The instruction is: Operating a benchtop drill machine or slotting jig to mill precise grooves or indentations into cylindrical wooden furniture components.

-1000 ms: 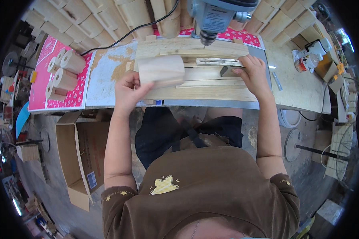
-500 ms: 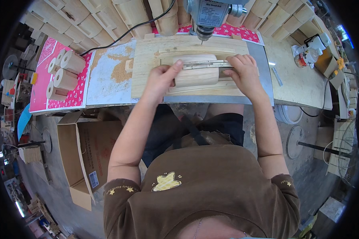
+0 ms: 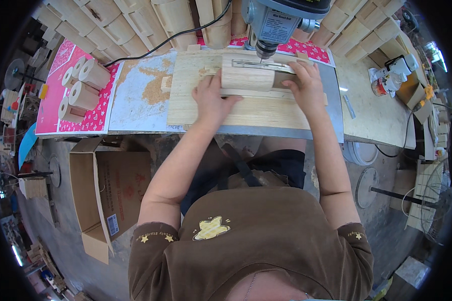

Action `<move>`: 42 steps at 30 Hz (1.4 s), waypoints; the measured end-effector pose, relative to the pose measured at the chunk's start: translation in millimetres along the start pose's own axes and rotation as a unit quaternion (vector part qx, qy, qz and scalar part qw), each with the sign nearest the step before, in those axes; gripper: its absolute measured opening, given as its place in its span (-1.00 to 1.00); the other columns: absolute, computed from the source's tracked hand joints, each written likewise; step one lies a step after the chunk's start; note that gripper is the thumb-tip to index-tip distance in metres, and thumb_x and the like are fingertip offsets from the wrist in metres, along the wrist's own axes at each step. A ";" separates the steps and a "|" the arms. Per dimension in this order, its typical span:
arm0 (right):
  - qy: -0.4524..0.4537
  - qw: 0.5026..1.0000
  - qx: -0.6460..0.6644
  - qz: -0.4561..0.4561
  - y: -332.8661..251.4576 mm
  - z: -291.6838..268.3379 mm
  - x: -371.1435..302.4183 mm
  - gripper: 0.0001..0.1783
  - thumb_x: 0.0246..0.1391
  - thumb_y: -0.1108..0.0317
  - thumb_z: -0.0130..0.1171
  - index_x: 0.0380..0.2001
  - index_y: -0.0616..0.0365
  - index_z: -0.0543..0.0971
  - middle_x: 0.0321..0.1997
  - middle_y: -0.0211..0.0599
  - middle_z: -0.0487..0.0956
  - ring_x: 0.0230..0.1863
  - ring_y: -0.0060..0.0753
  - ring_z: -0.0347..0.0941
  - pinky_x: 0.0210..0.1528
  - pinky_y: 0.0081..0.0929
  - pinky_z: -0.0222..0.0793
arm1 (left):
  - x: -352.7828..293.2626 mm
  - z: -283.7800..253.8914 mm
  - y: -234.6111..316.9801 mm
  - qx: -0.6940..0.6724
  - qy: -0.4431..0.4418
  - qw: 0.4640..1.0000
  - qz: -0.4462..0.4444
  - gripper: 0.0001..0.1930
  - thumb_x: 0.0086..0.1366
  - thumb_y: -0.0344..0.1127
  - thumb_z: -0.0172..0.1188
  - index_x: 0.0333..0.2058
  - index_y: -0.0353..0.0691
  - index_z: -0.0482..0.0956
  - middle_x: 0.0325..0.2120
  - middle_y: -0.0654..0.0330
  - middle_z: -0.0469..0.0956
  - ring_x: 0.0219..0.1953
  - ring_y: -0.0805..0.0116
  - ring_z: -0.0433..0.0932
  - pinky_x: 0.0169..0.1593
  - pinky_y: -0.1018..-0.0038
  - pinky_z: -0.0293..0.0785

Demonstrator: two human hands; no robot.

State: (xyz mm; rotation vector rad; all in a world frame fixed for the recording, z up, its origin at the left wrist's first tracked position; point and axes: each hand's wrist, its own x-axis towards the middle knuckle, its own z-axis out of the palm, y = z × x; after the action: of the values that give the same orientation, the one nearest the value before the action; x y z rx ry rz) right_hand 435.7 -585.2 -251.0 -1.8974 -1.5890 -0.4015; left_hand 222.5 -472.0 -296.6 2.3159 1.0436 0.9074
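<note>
While hands (image 3: pixel 213 100) flank the wooden block (image 3: pixel 248 79), a drill (image 3: pixel 278 27) overhangs; sawdust (image 3: pixel 154 92) lies leftward.

At 1 o'clock, the drill (image 3: pixel 277 32) has a pale lbl (image 3: pixel 278 22) w/ dark print. At 8 o'clock, the cardbd box (image 3: pixel 124 173) shows red print (image 3: pixel 119 198) & a blue-white lbl. Tiny letters mark the person's L sleeve (image 3: pixel 153 246), 7 o'clock.

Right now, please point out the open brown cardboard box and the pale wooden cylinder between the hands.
Open brown cardboard box (image 3: pixel 119 189): head view, printed side panel.
Pale wooden cylinder (image 3: pixel 248 78): head view, middle of curved side.
</note>
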 end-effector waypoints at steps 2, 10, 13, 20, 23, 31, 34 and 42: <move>0.006 0.999 0.036 0.008 -11.1 0.2 2.4 -0.48 -0.25 0.42 0.33 -0.11 0.08 0.46 -0.12 -0.23 0.49 0.01 -0.14 0.35 0.19 -0.10 0.08 | 3.6 -7.4 -7.7 0.004 -0.001 1.000 0.002 -0.17 -0.27 -0.06 0.43 0.05 -0.21 0.36 -0.24 0.11 0.45 -0.12 0.15 0.36 0.03 0.19 0.04; 0.411 0.858 0.300 -0.064 -7.5 -79.3 100.0 -0.77 -0.08 0.41 0.25 -0.31 0.21 0.47 -0.33 -0.26 0.48 -0.34 -0.53 0.38 -0.29 -0.57 0.32 | 2.3 -15.5 -17.0 0.028 -0.037 0.999 0.019 -0.24 -0.21 -0.06 0.39 0.04 -0.16 0.38 -0.33 0.22 0.47 -0.14 0.23 0.36 -0.01 0.24 0.03; 0.421 0.852 0.294 0.100 -49.2 -119.8 154.0 -0.66 0.10 0.23 -0.01 -0.45 0.38 0.48 -0.63 -0.06 0.40 -0.52 -0.38 0.34 -0.41 -0.45 0.25 | 4.9 -14.1 -14.0 0.022 -0.052 0.998 0.019 -0.23 -0.21 -0.05 0.39 0.05 -0.16 0.38 -0.33 0.22 0.46 -0.15 0.23 0.35 -0.01 0.24 0.02; 0.141 0.987 0.012 0.074 -62.3 -131.6 118.7 -0.87 0.06 0.40 0.11 -0.39 0.27 0.51 -0.54 -0.40 0.41 -0.44 -0.62 0.33 -0.37 -0.67 0.22 | 2.7 -13.2 -15.0 0.034 -0.047 0.998 0.005 -0.22 -0.22 -0.07 0.40 0.06 -0.12 0.38 -0.32 0.24 0.45 -0.16 0.23 0.34 -0.02 0.24 0.02; 0.188 0.980 0.062 -0.008 -74.5 -107.1 62.7 -0.81 0.07 0.40 0.08 -0.55 0.28 0.51 -0.72 -0.36 0.31 -0.68 -0.52 0.23 -0.58 -0.58 0.12 | 1.8 -13.0 -18.3 0.025 -0.037 0.999 0.017 -0.23 -0.23 -0.09 0.41 0.05 -0.11 0.39 -0.33 0.24 0.45 -0.17 0.23 0.35 -0.02 0.25 0.02; 0.241 0.963 0.112 -0.042 -42.1 -18.2 9.1 -0.95 -0.01 0.47 0.11 -0.47 0.22 0.52 -0.59 -0.28 0.46 -0.54 -0.29 0.36 -0.44 -0.38 0.17 | 4.2 -13.8 -9.9 0.014 -0.032 0.999 0.020 -0.24 -0.24 -0.10 0.41 0.04 -0.10 0.40 -0.35 0.24 0.45 -0.20 0.23 0.35 -0.03 0.26 0.02; 0.206 0.971 0.112 -0.041 -44.5 -29.5 7.8 -0.95 -0.02 0.47 0.12 -0.51 0.21 0.51 -0.58 -0.27 0.47 -0.51 -0.29 0.38 -0.42 -0.41 0.19 | 2.9 -12.5 -14.5 0.024 -0.033 0.999 0.018 -0.24 -0.24 -0.10 0.41 0.04 -0.11 0.40 -0.36 0.23 0.45 -0.20 0.23 0.35 -0.03 0.27 0.02; 0.224 0.974 0.023 0.010 -34.9 -117.6 144.6 -0.71 0.10 0.22 0.05 -0.46 0.26 0.53 -0.65 -0.41 0.35 -0.57 -0.65 0.21 -0.50 -0.64 0.13 | 4.4 2.7 0.2 0.029 -0.027 0.999 0.033 -0.24 -0.25 -0.07 0.41 0.02 -0.13 0.42 -0.36 0.23 0.45 -0.20 0.23 0.36 -0.02 0.24 0.03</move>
State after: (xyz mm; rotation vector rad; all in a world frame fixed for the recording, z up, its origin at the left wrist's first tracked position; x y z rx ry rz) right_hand 453.6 -545.1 -66.5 -1.6388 -1.2646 -0.7209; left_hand 226.7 -469.0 -296.6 2.4219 0.9905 0.8454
